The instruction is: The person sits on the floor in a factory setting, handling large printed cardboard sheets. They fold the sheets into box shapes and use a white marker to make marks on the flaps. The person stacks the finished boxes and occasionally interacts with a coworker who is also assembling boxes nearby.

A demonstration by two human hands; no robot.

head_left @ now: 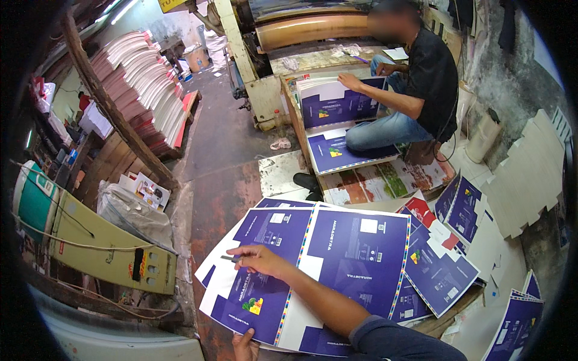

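The stacked purple printed sheets (349, 246) lie below the right hand (262, 262), whose fingers hold 1 slim dark tool (229, 259) over their left part. The left hand (244, 347) pinches their near edge, at lower left, thumb on top.

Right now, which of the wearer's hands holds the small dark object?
The right hand, reaching over the purple printed sheets, holds the small dark object; the left hand instead grips a sheet's near edge.
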